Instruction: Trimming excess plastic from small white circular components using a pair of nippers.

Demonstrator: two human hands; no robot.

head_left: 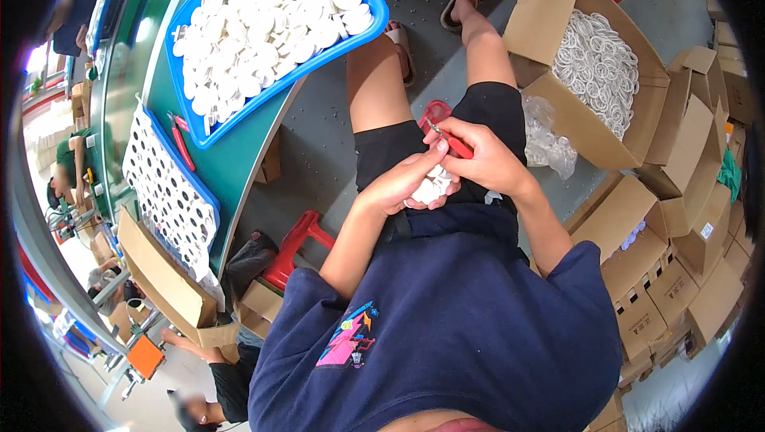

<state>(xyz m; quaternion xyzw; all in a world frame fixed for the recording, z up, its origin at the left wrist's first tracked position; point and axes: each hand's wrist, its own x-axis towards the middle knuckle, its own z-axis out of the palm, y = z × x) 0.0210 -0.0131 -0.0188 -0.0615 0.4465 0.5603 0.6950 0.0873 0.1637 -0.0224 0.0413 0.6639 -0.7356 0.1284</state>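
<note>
My left hand [397, 186] is cupped in front of my lap, its fingers curled round several small white plastic pieces [433, 186]. Just to the right, my right hand [496, 162] grips a pair of red-handled cutting pliers [460, 147]. The metal jaws of the pliers point up and left, close to my left thumb. Whether a piece sits between the jaws is too small to tell. Beyond my hands, a blue tray [378, 24] heaped with white round plastic parts [271, 21] stands on the green table [247, 133].
A second pair of red-handled pliers [183, 147] lies on the table beside a dotted sheet [171, 193]. At right, an open cardboard box [542, 5] holds many white rings [598, 69]. More cartons [665, 288] stack up behind it. A red stool [299, 249] stands left of me.
</note>
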